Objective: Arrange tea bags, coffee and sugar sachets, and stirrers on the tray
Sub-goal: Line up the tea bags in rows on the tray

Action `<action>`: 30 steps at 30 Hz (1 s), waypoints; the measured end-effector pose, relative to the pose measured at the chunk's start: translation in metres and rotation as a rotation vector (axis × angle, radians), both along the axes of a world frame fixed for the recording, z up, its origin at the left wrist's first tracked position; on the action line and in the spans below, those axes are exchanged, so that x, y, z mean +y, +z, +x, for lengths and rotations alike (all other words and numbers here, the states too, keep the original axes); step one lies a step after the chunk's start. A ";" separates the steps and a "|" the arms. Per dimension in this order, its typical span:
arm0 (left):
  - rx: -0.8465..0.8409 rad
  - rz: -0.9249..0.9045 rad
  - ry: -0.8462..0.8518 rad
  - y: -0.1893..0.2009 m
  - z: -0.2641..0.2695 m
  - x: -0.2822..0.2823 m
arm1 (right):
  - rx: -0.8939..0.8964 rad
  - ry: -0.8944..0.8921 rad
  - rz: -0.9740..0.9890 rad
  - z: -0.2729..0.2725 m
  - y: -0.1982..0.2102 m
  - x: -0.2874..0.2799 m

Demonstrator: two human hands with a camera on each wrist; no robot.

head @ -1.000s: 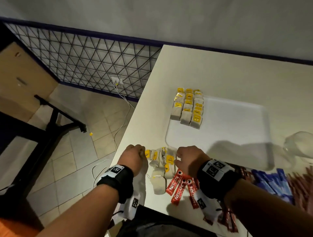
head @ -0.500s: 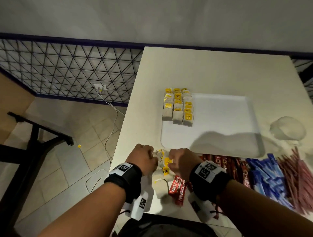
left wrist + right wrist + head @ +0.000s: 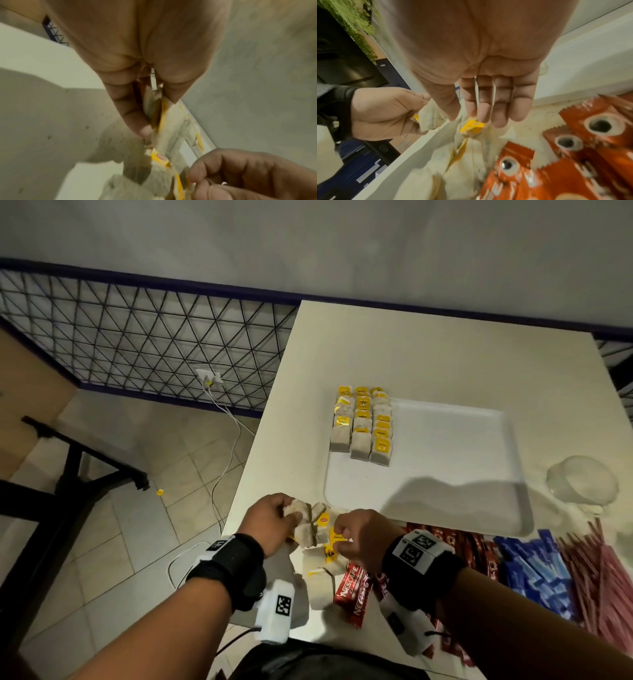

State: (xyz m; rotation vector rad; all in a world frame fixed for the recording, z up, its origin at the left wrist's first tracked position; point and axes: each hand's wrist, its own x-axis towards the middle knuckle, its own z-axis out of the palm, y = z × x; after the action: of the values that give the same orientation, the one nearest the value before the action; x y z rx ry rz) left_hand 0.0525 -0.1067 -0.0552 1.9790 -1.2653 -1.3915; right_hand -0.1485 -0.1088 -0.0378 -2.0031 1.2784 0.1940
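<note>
A white tray point(image 3: 445, 474) lies on the table with three rows of yellow-tagged tea bags point(image 3: 361, 422) at its far left corner. In front of the tray's near left corner is a loose heap of tea bags point(image 3: 318, 563). My left hand point(image 3: 291, 517) grips a small bunch of tea bags point(image 3: 154, 116) between thumb and fingers just above the heap. Close beside it, my right hand point(image 3: 337, 530) pinches another tea bag by its yellow tag point(image 3: 473, 125). Red coffee sachets point(image 3: 352, 587), blue sugar sachets point(image 3: 534, 570) and red stirrers point(image 3: 599, 570) lie along the near edge.
A clear glass bowl point(image 3: 582, 484) stands right of the tray. The table's left edge point(image 3: 253, 460) runs close to my left hand, with tiled floor, cables and a wire fence point(image 3: 144, 337) beyond it. A wall stands behind the table.
My hands have come together from either side of the loose heap and taken hold of tea bags. The head view has swung right, showing more of the sachets and stirrers.
</note>
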 end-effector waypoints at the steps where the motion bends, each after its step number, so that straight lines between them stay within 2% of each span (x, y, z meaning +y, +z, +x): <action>1: 0.045 -0.014 0.025 0.005 0.002 0.000 | -0.042 -0.044 -0.020 -0.001 0.000 -0.002; 5: 0.253 -0.082 0.132 0.031 0.001 -0.003 | -0.226 -0.201 -0.137 0.001 0.024 -0.017; 8: 0.426 -0.108 0.227 0.047 -0.013 -0.006 | -0.407 -0.231 -0.108 0.009 0.051 -0.024; 11: 0.583 -0.108 0.324 0.060 -0.029 -0.011 | -0.442 -0.183 -0.115 0.011 0.065 -0.030; 16: 0.834 0.001 0.506 0.070 -0.056 -0.016 | -0.485 -0.151 -0.159 -0.001 0.072 -0.035; 22: 0.914 0.017 0.659 0.076 -0.089 -0.016 | -0.469 -0.062 -0.287 -0.023 0.077 -0.037; 25: 0.946 0.048 0.666 0.077 -0.099 -0.015 | -0.457 -0.061 -0.338 -0.033 0.076 -0.039; 30: 0.964 0.101 0.658 0.075 -0.108 -0.016 | -0.503 -0.034 -0.315 -0.043 0.078 -0.040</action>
State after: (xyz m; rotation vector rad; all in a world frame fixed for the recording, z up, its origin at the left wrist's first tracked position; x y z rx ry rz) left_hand -0.0554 -0.1228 0.0201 1.2469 -0.0996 -1.6862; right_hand -0.1914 -0.1490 0.0402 -2.1017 1.0575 -0.5286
